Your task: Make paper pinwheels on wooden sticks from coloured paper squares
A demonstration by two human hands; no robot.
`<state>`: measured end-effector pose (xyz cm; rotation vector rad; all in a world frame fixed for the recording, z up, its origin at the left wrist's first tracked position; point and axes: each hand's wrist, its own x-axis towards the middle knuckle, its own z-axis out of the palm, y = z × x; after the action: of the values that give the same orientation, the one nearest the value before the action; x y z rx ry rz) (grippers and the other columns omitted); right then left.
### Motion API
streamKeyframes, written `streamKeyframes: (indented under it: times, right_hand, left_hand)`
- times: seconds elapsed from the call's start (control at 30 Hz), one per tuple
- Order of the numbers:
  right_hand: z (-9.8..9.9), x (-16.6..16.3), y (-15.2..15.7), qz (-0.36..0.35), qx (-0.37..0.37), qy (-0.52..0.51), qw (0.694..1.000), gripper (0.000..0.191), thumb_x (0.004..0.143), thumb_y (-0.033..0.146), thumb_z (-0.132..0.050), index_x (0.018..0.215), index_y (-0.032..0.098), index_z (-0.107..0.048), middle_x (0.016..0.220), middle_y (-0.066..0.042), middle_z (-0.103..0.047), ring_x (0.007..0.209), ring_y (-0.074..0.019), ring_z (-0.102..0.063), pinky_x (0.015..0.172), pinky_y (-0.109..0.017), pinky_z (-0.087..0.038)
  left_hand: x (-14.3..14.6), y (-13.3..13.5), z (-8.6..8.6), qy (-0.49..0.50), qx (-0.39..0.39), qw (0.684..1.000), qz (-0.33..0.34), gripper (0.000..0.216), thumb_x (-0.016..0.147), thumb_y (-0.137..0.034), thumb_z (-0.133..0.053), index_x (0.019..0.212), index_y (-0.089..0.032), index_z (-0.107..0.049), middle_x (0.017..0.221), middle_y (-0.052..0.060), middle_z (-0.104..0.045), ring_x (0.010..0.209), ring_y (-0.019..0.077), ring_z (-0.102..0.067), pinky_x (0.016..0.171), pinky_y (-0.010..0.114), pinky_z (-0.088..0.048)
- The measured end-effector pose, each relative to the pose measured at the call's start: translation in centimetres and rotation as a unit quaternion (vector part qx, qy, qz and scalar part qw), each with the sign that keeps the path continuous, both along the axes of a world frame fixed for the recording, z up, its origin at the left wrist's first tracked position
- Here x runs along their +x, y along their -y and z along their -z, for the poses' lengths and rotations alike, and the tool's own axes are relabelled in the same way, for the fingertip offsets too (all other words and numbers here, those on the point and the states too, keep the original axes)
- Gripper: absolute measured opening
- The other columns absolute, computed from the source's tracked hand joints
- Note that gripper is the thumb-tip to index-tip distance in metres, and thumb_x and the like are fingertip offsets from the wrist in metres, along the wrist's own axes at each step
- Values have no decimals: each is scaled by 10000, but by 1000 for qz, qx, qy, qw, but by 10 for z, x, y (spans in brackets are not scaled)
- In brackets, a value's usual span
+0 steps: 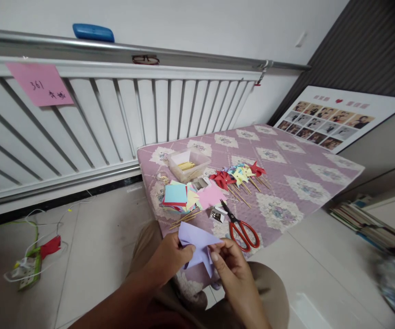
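Purple patterned cloth [296, 183] covers the low table. On it lie a stack of coloured squares [176, 196], a row of paper pinwheels [240, 176] and red-handled scissors [241, 228]. At the table's near edge, the left hand [168, 258] and right hand [231, 265] both pinch a folded lilac paper [199, 242] between them.

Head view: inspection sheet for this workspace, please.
Surface: table under a mauve floral cover.
Job's things: lilac paper sheet, partly folded, held over the table's near edge.
Clutter: red-handled scissors, stack of coloured paper squares, clear box of sticks, paper pinwheels on sticks.
Hands: left hand and right hand both pinch the sheet.
Cables: white and green cables with a power strip on the floor, left.
Surroundings: white radiator bearing a pink note, blue case on the rail above, photo board right.
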<state>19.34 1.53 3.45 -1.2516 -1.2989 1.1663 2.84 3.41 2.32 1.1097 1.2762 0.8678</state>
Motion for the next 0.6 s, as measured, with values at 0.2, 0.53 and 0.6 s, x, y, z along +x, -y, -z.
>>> streamKeyframes:
  times: [0.2, 0.53, 0.6]
  right_hand:
    - [-11, 27, -5, -96, 77, 143, 982, 144, 882, 318, -547, 979, 253, -631, 1110, -70, -620, 999, -212, -605, 777, -294, -530]
    - [-40, 38, -5, -212, 173, 314, 909, 266, 848, 206, -562, 1056, 329, -672, 1460, -52, -441, 1374, -295, -350, 1049, -504, -400]
    - [-40, 32, -6, -234, 187, 337, 893, 283, 836, 182, -570, 1044, 332, -690, 1465, -40, -440, 1379, -301, -337, 1051, -521, -393]
  left_hand:
    - [-12, -8, -5, -43, 1, 996, 73, 99, 695, -207, -551, 744, -154, -619, 639, -21, -582, 549, 106, -456, 518, 217, -356]
    - [-37, -29, -21, -58, 57, 955, 285, 171, 665, -156, -551, 770, -181, -684, 690, 3, -657, 596, 142, -536, 557, 218, -412]
    - [-37, -31, -23, -77, 61, 949, 299, 163, 664, -175, -559, 770, -181, -682, 673, -10, -646, 589, 136, -530, 540, 209, -400]
